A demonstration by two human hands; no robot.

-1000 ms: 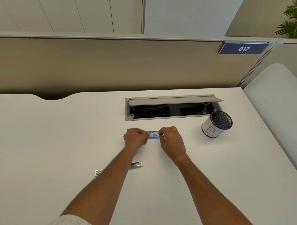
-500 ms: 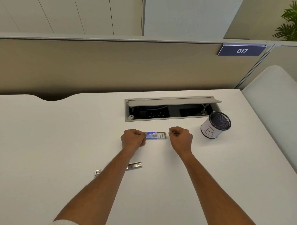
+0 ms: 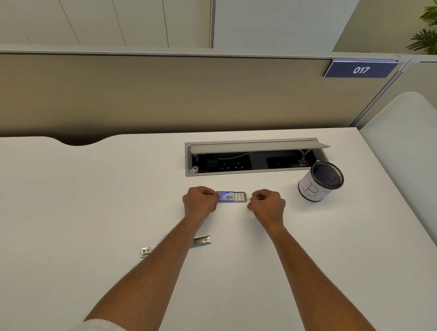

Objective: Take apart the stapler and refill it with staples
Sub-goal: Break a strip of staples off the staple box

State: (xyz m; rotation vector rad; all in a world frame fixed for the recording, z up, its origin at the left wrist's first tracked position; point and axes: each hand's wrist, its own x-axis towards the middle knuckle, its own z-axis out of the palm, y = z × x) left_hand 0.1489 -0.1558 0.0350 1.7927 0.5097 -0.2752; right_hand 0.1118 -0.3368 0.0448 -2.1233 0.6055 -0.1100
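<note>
A small blue staple box (image 3: 226, 196) lies on the white desk (image 3: 85, 209). Its inner tray (image 3: 240, 196) is slid out to the right and shows rows of staples. My left hand (image 3: 200, 201) pinches the box's left end. Just right of the tray, not touching it, is my right hand (image 3: 267, 203), fingers curled with nothing visible in them. A long metal stapler part (image 3: 203, 240) lies flat nearer to me. My left forearm hides its middle, and its other end (image 3: 147, 251) shows on the left.
A mesh pen cup (image 3: 320, 181) with a white label stands to the right of my hands. Behind the box is an open cable hatch (image 3: 252, 158) in the desk. A beige partition closes the far edge. Another desk lies to the right.
My right hand was at the box's right end a second ago. It has since pulled away to the right, and the tray now sticks out of the box. My left hand stayed put.
</note>
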